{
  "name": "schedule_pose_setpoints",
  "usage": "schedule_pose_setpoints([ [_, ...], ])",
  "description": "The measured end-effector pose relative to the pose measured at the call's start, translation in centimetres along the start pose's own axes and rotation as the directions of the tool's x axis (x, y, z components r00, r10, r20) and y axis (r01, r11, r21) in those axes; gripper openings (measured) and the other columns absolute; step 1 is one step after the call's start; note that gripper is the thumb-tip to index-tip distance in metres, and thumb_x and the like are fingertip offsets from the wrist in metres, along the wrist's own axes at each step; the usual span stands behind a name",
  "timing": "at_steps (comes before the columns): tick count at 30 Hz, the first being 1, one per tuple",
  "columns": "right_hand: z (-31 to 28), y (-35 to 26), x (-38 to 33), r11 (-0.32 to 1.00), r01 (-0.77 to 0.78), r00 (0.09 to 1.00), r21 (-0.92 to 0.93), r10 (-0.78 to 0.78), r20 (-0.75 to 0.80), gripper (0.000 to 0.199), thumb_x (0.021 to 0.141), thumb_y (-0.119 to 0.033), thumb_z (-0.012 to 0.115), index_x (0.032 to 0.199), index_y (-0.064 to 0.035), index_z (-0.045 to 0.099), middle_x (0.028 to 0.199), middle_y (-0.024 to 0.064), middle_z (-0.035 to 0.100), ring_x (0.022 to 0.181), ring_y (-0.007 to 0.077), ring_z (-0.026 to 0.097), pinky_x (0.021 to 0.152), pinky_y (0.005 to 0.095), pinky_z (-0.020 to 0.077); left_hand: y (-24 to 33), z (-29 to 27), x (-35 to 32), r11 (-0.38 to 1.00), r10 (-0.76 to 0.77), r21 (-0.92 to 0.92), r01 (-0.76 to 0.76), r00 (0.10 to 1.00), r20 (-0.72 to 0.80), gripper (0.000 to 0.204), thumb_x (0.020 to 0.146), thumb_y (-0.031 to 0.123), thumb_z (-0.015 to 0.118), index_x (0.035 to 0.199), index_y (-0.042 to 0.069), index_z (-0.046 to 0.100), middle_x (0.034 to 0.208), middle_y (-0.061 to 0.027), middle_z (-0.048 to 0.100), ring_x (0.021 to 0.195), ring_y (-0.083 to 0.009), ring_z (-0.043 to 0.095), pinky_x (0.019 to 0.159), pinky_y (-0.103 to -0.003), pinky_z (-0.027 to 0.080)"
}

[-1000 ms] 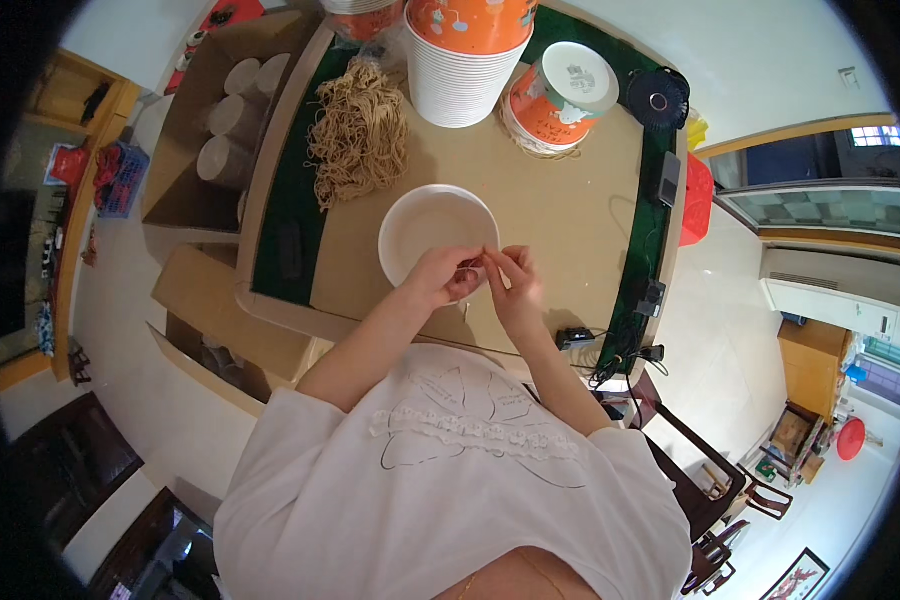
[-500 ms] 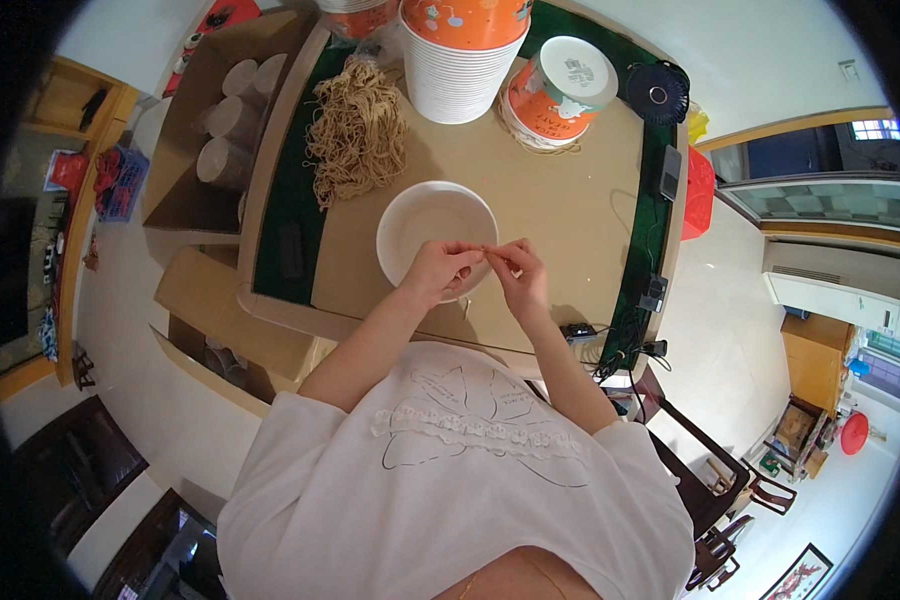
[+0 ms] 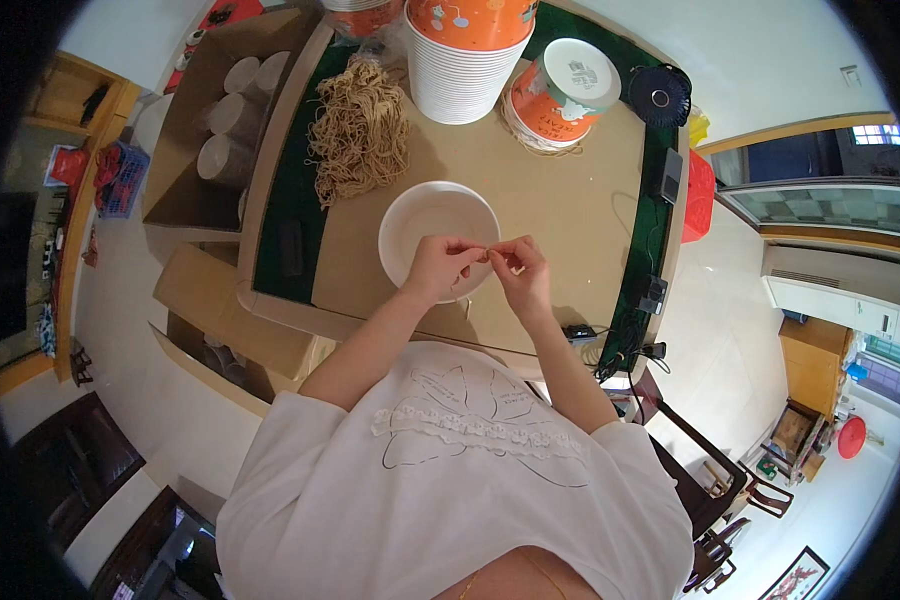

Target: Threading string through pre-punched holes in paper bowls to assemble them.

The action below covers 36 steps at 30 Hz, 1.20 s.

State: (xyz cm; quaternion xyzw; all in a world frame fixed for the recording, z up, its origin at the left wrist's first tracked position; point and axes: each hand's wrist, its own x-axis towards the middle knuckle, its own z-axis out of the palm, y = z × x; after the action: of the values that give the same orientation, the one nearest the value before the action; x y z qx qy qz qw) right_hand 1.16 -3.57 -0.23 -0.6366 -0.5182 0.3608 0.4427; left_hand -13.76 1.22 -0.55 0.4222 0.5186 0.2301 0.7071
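Observation:
Near the front edge of the table stands a white round tub (image 3: 432,212), its open top toward me. Over its right rim, my left hand (image 3: 438,268) and my right hand (image 3: 522,278) meet fingertip to fingertip, each closed in a pinch. What lies between the fingers is too small to make out. A short pale strand (image 3: 468,310) shows just below the tub's rim, between my wrists. Farther back on the left is a tangled heap of tan cord (image 3: 358,135).
Behind the tub rises a tall stack of white and orange tubs (image 3: 460,75). To its right, an upturned orange tub (image 3: 560,95) rests on a coil of cord. An open carton (image 3: 185,190) with white cups stands left of the table; cables (image 3: 620,352) lie at the right front corner.
My fingertips stay pinched together over the tub, with only a slight shift of the fingers. Nothing else has visibly moved apart from a small shift of the whole view.

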Motion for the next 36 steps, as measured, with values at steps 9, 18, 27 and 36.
schedule_pose_setpoints([
  [9, 0.4, 0.0, -0.2, 0.999, 0.001, 1.0, -0.045, -0.002, -0.028, 0.007, 0.077, -0.001, 0.066, 0.083, -0.0027, 0.065, 0.077, 0.0042, 0.054, 0.066, 0.0102, 0.051, 0.058, 0.0228, 0.0425, -0.5, 1.2, -0.3, 0.846, 0.388, 0.447, -0.292, 0.911, -0.139, 0.014, 0.076, 0.015, 0.066, 0.083, 0.004, 0.068, 0.069, -0.0114, 0.066, 0.061, -0.0179, 0.064, 0.059, -0.028, 0.05],
  [18, 0.3, -0.7, -0.1, 0.974, 0.102, 0.995, -0.201, -0.101, 0.015, 0.011, 0.075, -0.003, 0.069, 0.085, -0.0051, 0.066, 0.075, 0.0055, 0.055, 0.063, 0.0137, 0.053, 0.055, 0.0249, 0.0432, -0.5, 0.4, -0.1, 0.977, 0.196, 0.104, -0.185, 0.975, -0.108, 0.008, 0.083, 0.01, 0.057, 0.08, 0.002, 0.06, 0.066, -0.0019, 0.059, 0.055, -0.0083, 0.054, 0.046, -0.022, 0.04],
  [27, 0.3, -0.2, -0.1, 0.978, 0.092, 0.995, -0.19, -0.095, -0.007, 0.01, 0.075, -0.003, 0.069, 0.084, -0.0047, 0.066, 0.074, 0.0054, 0.055, 0.062, 0.0136, 0.053, 0.054, 0.0253, 0.0425, 0.0, -0.5, -0.2, 0.928, -0.115, -0.357, 0.106, 0.993, -0.002, 0.013, 0.088, 0.017, 0.05, 0.095, 0.006, 0.053, 0.081, -0.0064, 0.062, 0.058, -0.0092, 0.051, 0.042, -0.02, 0.033],
  [36, 0.1, -0.3, 0.0, 0.976, 0.094, 0.995, -0.194, -0.096, 0.002, 0.007, 0.075, -0.006, 0.069, 0.081, -0.0052, 0.065, 0.074, 0.0076, 0.055, 0.064, 0.0179, 0.056, 0.052, 0.029, 0.0445, 0.4, -0.4, -0.3, 0.975, -0.073, -0.213, 0.067, 0.997, -0.018, 0.024, 0.085, 0.023, 0.062, 0.099, 0.005, 0.057, 0.082, -0.0062, 0.064, 0.058, -0.0093, 0.053, 0.044, -0.022, 0.038],
])
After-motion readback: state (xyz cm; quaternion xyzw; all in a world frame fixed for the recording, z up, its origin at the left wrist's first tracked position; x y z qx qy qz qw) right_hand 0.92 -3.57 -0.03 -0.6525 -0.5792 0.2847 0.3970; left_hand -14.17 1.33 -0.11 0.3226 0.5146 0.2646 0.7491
